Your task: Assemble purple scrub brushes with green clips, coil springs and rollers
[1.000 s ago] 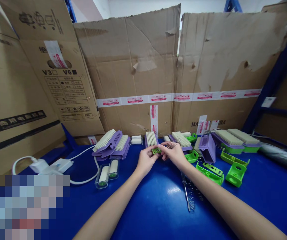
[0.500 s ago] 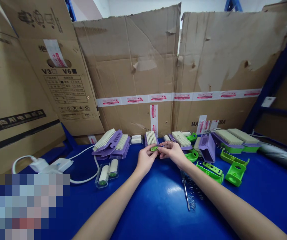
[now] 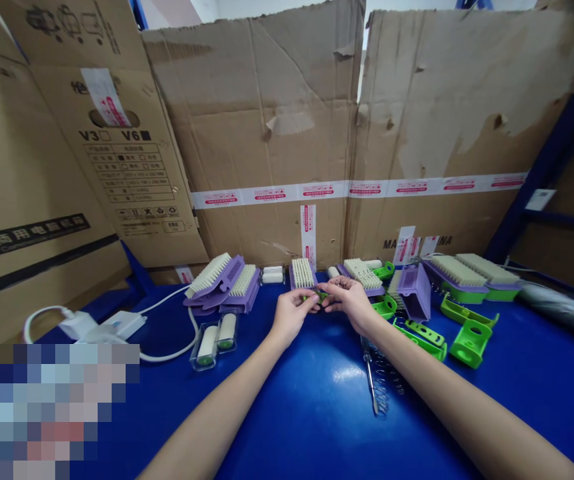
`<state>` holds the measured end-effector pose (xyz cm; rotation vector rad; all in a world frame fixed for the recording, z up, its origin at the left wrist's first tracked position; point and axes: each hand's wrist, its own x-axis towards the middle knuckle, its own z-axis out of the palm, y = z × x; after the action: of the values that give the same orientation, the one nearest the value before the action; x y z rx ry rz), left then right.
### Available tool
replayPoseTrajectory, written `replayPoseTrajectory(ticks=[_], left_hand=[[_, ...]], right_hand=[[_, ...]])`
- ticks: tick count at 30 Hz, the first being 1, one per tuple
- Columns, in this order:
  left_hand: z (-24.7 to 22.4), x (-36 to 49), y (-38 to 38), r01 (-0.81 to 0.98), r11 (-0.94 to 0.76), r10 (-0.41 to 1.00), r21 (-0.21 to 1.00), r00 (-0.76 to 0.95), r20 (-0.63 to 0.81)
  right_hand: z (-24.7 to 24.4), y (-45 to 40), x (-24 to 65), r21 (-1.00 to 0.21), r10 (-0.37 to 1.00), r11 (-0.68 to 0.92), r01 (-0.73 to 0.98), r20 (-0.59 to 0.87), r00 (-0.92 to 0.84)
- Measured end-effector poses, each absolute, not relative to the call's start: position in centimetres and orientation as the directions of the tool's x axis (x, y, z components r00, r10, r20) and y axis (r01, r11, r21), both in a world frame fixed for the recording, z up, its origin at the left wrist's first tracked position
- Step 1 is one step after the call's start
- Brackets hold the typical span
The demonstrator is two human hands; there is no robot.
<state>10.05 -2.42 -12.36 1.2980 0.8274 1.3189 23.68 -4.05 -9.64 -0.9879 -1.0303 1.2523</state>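
Note:
Between my two hands is a small green plastic piece (image 3: 321, 297), mostly covered by the fingers. My left hand (image 3: 293, 313) pinches it from the left. My right hand (image 3: 349, 301) closes on its other side, and a thin metal spring (image 3: 345, 282) shows at the fingers. Just behind stands a purple brush with cream bristles (image 3: 302, 273); a second bristle brush (image 3: 363, 275) lies behind my right hand. Below the right wrist, a screwdriver-like metal tool (image 3: 369, 380) lies beside several loose coil springs (image 3: 381, 393) on the blue table (image 3: 287, 413).
Green plastic housings (image 3: 471, 345) and a purple shell (image 3: 414, 293) lie to the right, with green-based brushes (image 3: 459, 277) behind. On the left are stacked purple brushes (image 3: 221, 283), rollers in clear cases (image 3: 207, 345) and a white power adapter with cable (image 3: 124, 325). Cardboard (image 3: 267, 153) walls the back.
My fingers have shifted on the green piece, which has turned and shows less. The right hand has moved slightly, its fingers more spread over the piece. The view has tilted a little.

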Motion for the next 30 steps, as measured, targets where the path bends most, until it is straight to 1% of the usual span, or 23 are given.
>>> replayPoseTrajectory(ticks=[3,7,9,13,20,23,26,30], left_hand=[[-12.27,10.01,-2.53,-0.224,-0.169,0.962,0.960,0.173,0.210],[-12.07,9.90,-2.77,-0.247,-0.141,0.963,0.959,0.191,0.191],[-11.94,9.83,-2.93,-0.248,-0.127,0.958,0.960,0.218,0.183],[-11.76,9.68,-3.18,-0.233,-0.088,0.943,0.968,0.292,0.157],[-11.75,9.50,-3.09,-0.284,-0.032,0.931,0.958,0.339,0.132],[-11.74,9.56,-3.10,-0.293,-0.023,0.932,0.956,0.340,0.126],[-11.88,9.76,-3.09,-0.285,-0.034,0.939,0.958,0.318,0.128],[-12.26,10.16,-3.04,-0.224,-0.124,0.960,0.967,0.221,0.174]], right_hand=[[-9.59,-4.14,23.67,-0.972,0.997,0.073,-0.222,0.068,0.029],[-9.58,-4.24,23.71,-0.974,0.991,0.124,-0.191,0.131,-0.025],[-9.60,-4.18,23.77,-0.977,0.992,0.115,-0.181,0.123,-0.035],[-9.75,-3.81,23.97,-0.991,0.998,0.060,-0.123,0.061,-0.001],[-9.96,-3.46,23.94,-0.989,0.994,0.094,-0.114,0.086,0.069],[-10.05,-3.45,23.90,-0.988,0.992,0.115,-0.104,0.108,0.068],[-10.25,-3.39,23.93,-0.982,0.985,0.174,-0.073,0.173,0.024],[-10.52,-3.34,24.05,-0.975,0.973,0.220,-0.042,0.222,-0.057]])
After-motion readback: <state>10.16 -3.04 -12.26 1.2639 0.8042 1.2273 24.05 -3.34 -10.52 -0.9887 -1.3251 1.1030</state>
